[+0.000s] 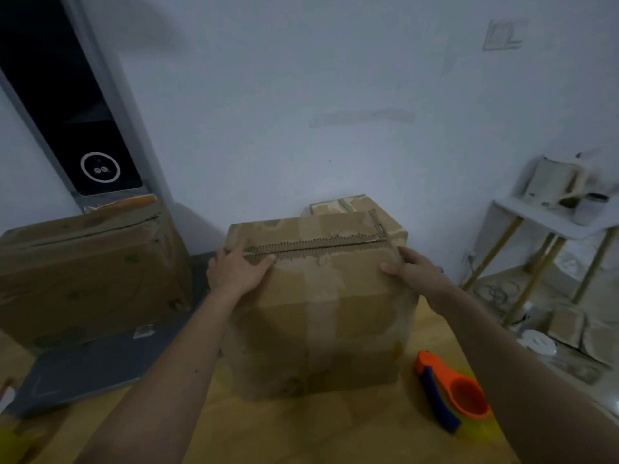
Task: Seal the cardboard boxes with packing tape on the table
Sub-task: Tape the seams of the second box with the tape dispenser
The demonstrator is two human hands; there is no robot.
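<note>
No writing is showing. Lower right, a tape gun is lying on the wooden table, pointing up-left. At centre, the box is standing, its seam running left-right. Left hand and right hand are gripping its top corners, fingers curled. Another box is sitting left, by a white wall.
</note>
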